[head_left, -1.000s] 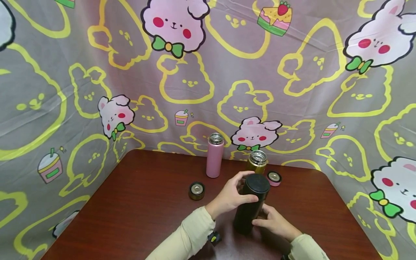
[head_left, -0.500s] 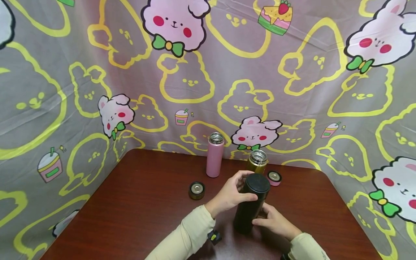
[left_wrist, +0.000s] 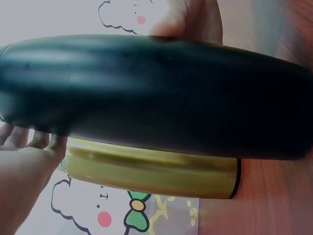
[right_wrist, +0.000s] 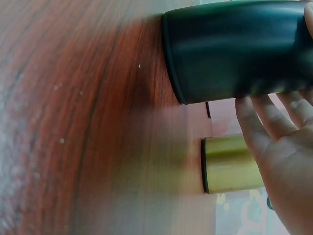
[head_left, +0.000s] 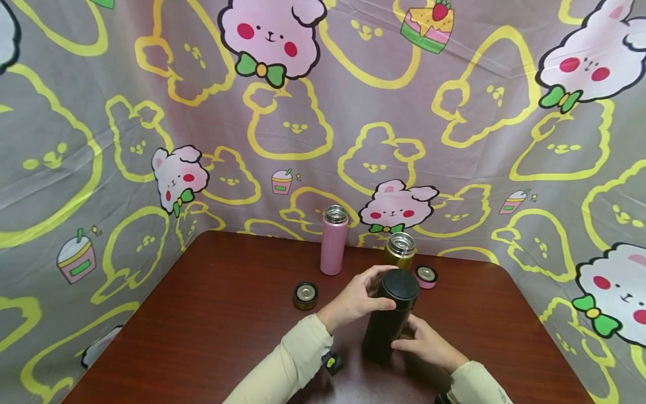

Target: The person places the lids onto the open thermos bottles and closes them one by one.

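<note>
A black thermos bottle (head_left: 382,332) with a black lid (head_left: 401,285) stands upright near the front of the table. My left hand (head_left: 355,300) grips it around the lid, thumb on the near side and fingers behind. Lower down, my right hand (head_left: 430,345) holds the body from the right. In the left wrist view the dark bottle (left_wrist: 161,93) fills the middle, with fingertips on both sides. The right wrist view shows the bottle's base end (right_wrist: 215,54) close to the table and several fingers against its side.
Behind stand an open pink thermos bottle (head_left: 333,247) and an open gold one (head_left: 398,259), partly hidden. A pink-rimmed lid (head_left: 426,276) lies upside down at right, a gold-rimmed lid (head_left: 305,296) at left. Patterned cloth (head_left: 282,168) hangs around the brown table (head_left: 217,314).
My left thumb has slid slightly leftward along the lid's near side. The right hand and the black thermos bottle stay in place.
</note>
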### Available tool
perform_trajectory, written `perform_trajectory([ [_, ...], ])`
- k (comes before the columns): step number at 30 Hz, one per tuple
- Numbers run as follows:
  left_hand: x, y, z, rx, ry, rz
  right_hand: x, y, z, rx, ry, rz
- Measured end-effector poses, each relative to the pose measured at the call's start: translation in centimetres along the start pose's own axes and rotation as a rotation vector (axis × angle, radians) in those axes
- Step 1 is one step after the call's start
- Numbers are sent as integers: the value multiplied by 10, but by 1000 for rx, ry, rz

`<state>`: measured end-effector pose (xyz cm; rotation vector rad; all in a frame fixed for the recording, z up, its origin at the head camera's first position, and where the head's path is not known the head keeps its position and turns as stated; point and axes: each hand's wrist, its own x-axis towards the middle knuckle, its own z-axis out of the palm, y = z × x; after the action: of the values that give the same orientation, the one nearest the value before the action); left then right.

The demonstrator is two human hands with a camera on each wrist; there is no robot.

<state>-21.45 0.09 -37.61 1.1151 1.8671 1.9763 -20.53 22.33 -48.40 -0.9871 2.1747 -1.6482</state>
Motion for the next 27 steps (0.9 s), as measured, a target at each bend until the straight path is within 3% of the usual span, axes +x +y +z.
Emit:
perform_trajectory([
  [13, 2, -3, -4, -42, -69, 28, 1, -2, 0, -46, 31, -4],
  [19, 0, -3, -3, -61, -108, 34, 2, -7, -1, -86, 77, 44],
  [23, 2, -12, -2, -47, -128, 64, 4, -11, -1, -60, 64, 33],
  [27, 5, -21, -3, -19, -129, 68, 6, -13, 0, -105, 62, -9],
])
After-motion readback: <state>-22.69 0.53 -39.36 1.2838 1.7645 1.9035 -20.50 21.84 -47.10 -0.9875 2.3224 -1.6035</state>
